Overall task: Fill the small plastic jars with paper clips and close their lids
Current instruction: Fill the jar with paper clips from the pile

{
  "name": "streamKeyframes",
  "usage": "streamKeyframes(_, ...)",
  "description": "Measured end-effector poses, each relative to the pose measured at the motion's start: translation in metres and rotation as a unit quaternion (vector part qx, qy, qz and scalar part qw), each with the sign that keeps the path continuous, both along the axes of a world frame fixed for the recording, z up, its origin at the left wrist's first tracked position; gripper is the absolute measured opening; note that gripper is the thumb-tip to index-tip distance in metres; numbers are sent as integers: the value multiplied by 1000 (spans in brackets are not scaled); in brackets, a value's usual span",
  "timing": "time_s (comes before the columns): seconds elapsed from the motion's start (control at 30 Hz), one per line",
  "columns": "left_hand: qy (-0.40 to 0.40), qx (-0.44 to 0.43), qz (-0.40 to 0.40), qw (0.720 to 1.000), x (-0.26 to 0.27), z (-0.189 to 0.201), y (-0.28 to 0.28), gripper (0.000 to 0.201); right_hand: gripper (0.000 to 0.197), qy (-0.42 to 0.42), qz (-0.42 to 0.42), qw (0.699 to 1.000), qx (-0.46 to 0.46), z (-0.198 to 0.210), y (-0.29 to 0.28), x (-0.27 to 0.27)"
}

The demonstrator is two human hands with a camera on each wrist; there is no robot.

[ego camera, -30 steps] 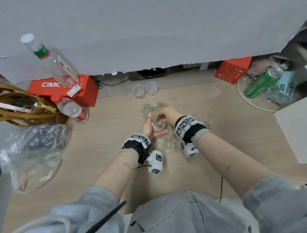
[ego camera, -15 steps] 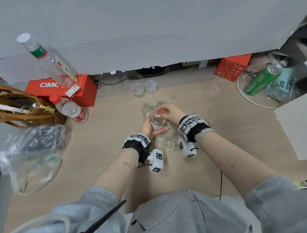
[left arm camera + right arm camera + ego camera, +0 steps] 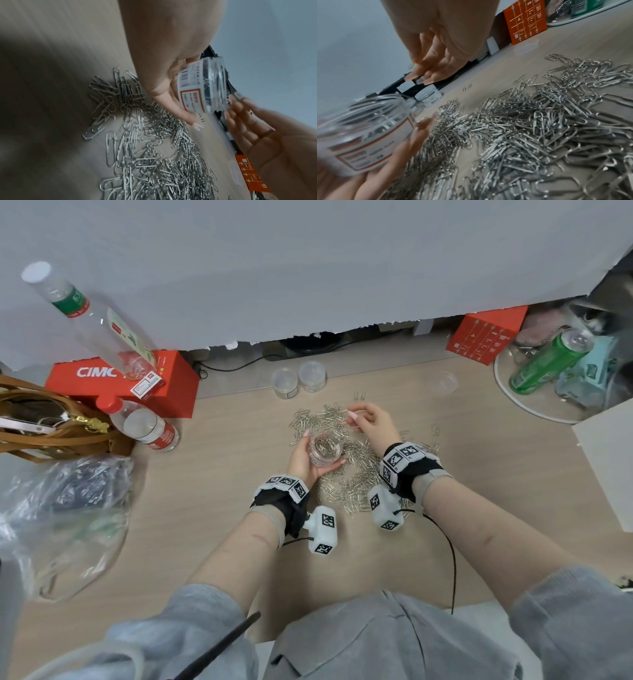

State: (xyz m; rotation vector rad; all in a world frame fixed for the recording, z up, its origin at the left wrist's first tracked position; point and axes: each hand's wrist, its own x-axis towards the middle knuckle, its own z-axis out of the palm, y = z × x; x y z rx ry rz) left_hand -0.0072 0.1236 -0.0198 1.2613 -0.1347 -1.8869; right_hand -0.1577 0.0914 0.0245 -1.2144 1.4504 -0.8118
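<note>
My left hand [image 3: 310,455] grips a small clear labelled jar [image 3: 325,445] [image 3: 197,89], open-topped and partly filled with paper clips, just above the table. A big heap of silver paper clips [image 3: 356,474] [image 3: 530,128] lies beneath and to its right. My right hand [image 3: 352,417] [image 3: 419,79] hovers beyond the jar over the heap's far edge. Its fingertips are drawn together on something small and grey that looks like a paper clip. Two more jars [image 3: 284,381] [image 3: 311,374] stand at the back, and a loose clear lid [image 3: 443,381] lies at the far right.
On the left are a red box [image 3: 113,374], two water bottles [image 3: 150,429], a brown bag [image 3: 51,422] and a clear plastic bag [image 3: 61,515]. A second red box [image 3: 486,337] and a round tray [image 3: 534,405] holding a green can [image 3: 548,361] sit at the right.
My right hand has lifted out of the jar mouth and moved away to the far side of the heap. My left hand still holds the jar, tilted a little more upright.
</note>
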Motion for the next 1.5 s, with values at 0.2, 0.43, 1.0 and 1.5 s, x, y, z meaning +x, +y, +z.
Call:
streamKeyframes(0.2, 27, 7, 2, 1000, 4, -2, -3, 28, 28, 95, 26, 995, 17, -22, -4, 1)
streamKeyframes(0.43, -6, 12, 26, 1000, 12, -4, -6, 42, 18, 117, 103, 986, 51, -27, -2, 16)
streamKeyframes(1.0, -24, 19, 35, 999, 21, -2, -8, 51, 15, 93, 172, 980, 47, -27, -7, 37)
streamKeyframes(1.5, 8, 27, 42, 999, 18, 7, -10, 27, 26, 71, 18, 996, -51, -21, -10, 27)
